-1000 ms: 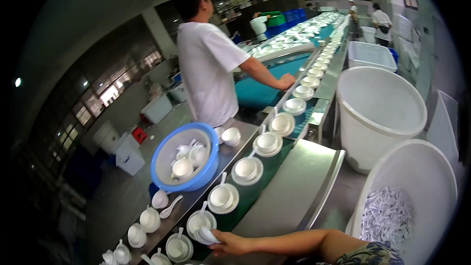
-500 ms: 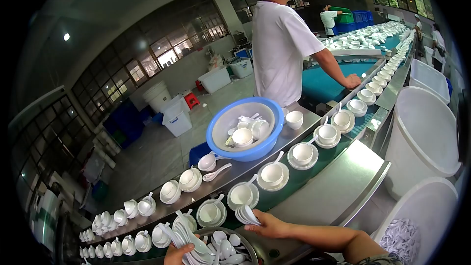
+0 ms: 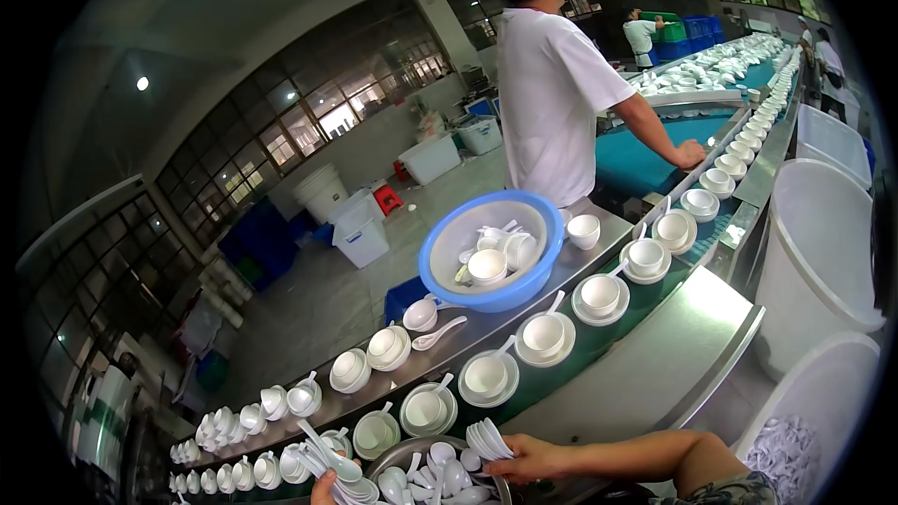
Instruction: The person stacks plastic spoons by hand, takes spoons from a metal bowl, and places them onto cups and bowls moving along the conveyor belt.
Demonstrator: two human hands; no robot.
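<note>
My left hand point(image 3: 325, 486), low in the view, is closed round a fanned bunch of white spoons point(image 3: 339, 472). Between my hands sits a round metal bowl point(image 3: 506, 486) with many loose white spoons point(image 3: 450, 475) in it. My right hand point(image 3: 520, 460) grips a small stack of white spoons point(image 3: 488, 440) over the bowl's right side. Just beyond, sets of a white cup on a saucer point(image 3: 486, 376), most with a spoon, line the green belt point(image 3: 585, 341).
A blue-rimmed basin point(image 3: 552, 266) of cups and spoons stands on the metal ledge point(image 3: 510, 323), beside more stacked cups point(image 3: 349, 369). A co-worker point(image 3: 552, 103) in a white shirt leans on the line. Large white tubs point(image 3: 814, 262) stand at right.
The view has swung left and down since the first frame. My left hand with spoons and the metal bowl have come into view. My right hand has moved from the belt's saucers to the bowl.
</note>
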